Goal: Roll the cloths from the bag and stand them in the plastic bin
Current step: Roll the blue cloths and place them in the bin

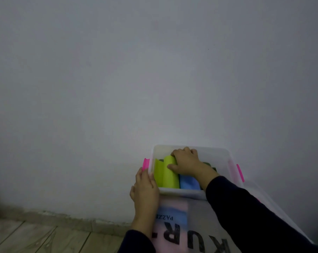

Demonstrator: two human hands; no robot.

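A clear plastic bin (216, 152) with pink latches stands against the wall at the lower right. Inside it a lime green rolled cloth (165, 175) stands at the left, with a blue rolled cloth (188, 182) beside it and something dark behind my arm. My right hand (186, 162) reaches into the bin, its fingers curled over the top of the green roll and the thumb on its front. The fingers of my left hand (145, 189) lie straight along the outside of the bin's left wall, near the left latch (145, 164).
A bag with large black letters (174, 229) shows at the bin's near side, over a pink and blue shape. The grey wall rises right behind the bin. Wooden floorboards (36, 238) lie at the lower left. A second pink latch (240, 172) is on the bin's right.
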